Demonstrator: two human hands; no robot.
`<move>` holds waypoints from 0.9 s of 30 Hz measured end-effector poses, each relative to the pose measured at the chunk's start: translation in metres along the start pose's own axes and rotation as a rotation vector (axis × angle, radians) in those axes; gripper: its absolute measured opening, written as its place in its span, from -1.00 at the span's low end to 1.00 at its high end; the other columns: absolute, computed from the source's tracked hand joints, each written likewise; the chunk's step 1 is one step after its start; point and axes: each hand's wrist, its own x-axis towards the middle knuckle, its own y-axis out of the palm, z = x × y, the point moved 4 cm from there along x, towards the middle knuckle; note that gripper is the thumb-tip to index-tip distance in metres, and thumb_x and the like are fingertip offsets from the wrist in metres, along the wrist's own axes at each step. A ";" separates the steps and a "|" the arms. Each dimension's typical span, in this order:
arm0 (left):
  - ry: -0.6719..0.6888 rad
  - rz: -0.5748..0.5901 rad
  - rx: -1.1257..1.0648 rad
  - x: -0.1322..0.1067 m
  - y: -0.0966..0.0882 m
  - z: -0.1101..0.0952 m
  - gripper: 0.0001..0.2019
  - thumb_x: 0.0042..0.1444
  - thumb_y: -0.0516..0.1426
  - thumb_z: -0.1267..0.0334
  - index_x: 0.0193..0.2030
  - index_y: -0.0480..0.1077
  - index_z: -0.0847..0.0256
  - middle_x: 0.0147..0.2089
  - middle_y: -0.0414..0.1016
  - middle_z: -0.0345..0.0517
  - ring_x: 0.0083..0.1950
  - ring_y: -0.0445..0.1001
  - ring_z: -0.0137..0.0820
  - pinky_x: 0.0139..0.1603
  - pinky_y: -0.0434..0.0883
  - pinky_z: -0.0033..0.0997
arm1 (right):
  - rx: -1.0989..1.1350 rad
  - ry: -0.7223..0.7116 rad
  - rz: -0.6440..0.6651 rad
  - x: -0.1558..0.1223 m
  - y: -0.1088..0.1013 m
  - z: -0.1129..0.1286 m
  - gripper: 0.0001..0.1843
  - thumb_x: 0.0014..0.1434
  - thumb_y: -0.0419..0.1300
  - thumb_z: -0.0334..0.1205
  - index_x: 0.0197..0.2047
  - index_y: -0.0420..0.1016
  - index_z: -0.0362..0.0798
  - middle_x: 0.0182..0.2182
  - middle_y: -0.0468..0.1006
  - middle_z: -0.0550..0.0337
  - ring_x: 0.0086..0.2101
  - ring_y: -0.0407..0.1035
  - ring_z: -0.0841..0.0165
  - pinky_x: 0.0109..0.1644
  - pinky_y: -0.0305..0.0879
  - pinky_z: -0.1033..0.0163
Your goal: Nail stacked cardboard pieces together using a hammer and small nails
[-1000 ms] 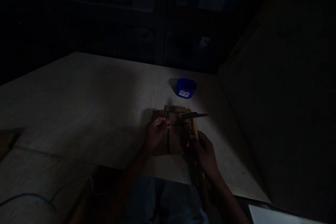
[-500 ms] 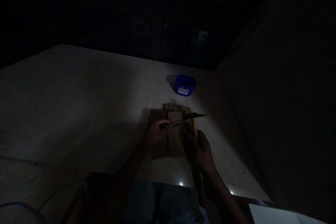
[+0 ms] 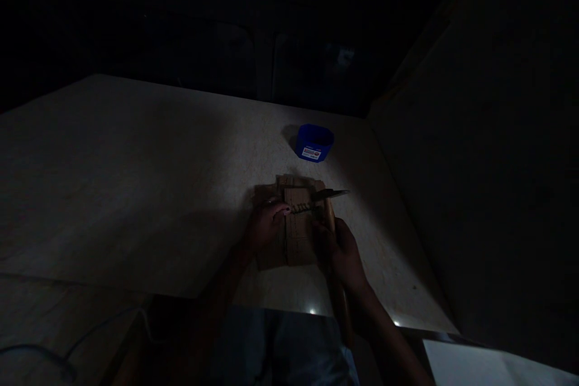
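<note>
A small stack of wooden blocks [image 3: 296, 235] lies on the pale table [image 3: 136, 181] in dim light. My left hand [image 3: 266, 226] rests on the left side of the blocks, fingers pinched on a thin dark ridged piece [image 3: 302, 208] lying across the top block. My right hand [image 3: 342, 253] is closed round the wooden handle of a tool [image 3: 332, 217] whose dark metal head [image 3: 332, 194] points right, just above the blocks' right edge.
A blue round tub [image 3: 313, 143] with a white label stands behind the blocks. A dark wall or panel [image 3: 474, 163] rises along the table's right side. A cable [image 3: 54, 353] runs at the lower left. White sheet [image 3: 474, 365] at lower right.
The view has shifted slightly. My left hand's pinch on the thin ridged piece moved a little to the right across the top block. My right hand stays on the tool handle.
</note>
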 end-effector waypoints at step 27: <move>0.050 0.000 0.105 -0.006 0.002 -0.002 -0.79 0.28 0.11 0.24 -0.13 0.60 0.13 -0.13 0.58 -0.05 -0.10 0.54 -0.31 -0.05 0.46 -0.33 | -0.003 -0.008 0.056 -0.001 -0.007 0.017 -0.53 0.25 0.15 0.14 -0.05 0.50 -0.11 -0.27 0.61 0.07 -0.36 0.43 0.28 -0.36 0.34 0.26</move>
